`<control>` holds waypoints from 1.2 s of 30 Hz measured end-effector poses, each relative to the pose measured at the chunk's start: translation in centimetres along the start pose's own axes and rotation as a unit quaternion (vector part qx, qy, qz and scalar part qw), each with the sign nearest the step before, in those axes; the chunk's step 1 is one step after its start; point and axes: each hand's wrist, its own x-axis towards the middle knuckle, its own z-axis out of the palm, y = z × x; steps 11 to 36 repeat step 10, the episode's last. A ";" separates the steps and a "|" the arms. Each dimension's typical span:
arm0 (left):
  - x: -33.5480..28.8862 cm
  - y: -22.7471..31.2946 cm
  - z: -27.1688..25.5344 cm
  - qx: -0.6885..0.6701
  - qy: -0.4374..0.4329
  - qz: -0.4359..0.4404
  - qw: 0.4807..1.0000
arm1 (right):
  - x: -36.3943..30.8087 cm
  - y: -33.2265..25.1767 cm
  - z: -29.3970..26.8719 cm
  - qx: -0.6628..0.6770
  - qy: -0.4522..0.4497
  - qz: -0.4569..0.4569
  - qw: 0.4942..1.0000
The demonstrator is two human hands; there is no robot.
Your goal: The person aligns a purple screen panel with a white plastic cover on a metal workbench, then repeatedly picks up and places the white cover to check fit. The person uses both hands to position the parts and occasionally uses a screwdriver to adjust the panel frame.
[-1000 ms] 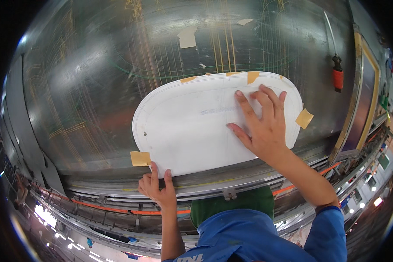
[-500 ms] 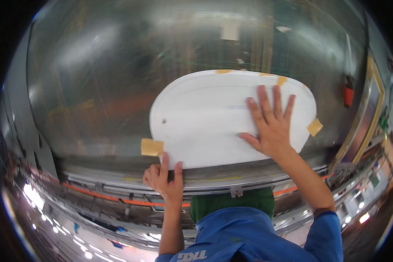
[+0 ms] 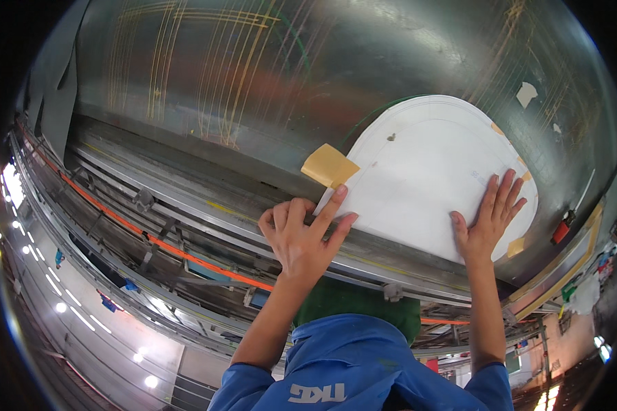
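Note:
A white sheet, rounded at its far side and straight along its near edge, lies flat on a dark, shiny work surface. My left hand is at its near left corner, the index fingertip touching the lower end of a tan tape piece. The thumb sticks out by the sheet's edge and the other fingers are bent; nothing shows in this hand. My right hand rests flat on the sheet's right part, fingers stretched. Another tape piece sits at the right corner, and smaller bits line the far right edge.
A metal rail and an orange strip run along the near edge of the surface. At the right lie a red-handled tool and a yellow-edged frame. A torn white scrap lies beyond the sheet.
The view has swung left, so the sheet shows tilted and farther right. My left index finger has come onto the tape at the left corner. My right hand stays flat on the sheet, nearer its right end.

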 end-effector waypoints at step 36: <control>-0.8 -0.9 0.1 -0.026 0.015 -0.017 0.999 | 0.2 -0.1 -0.1 -0.014 -0.008 0.007 1.000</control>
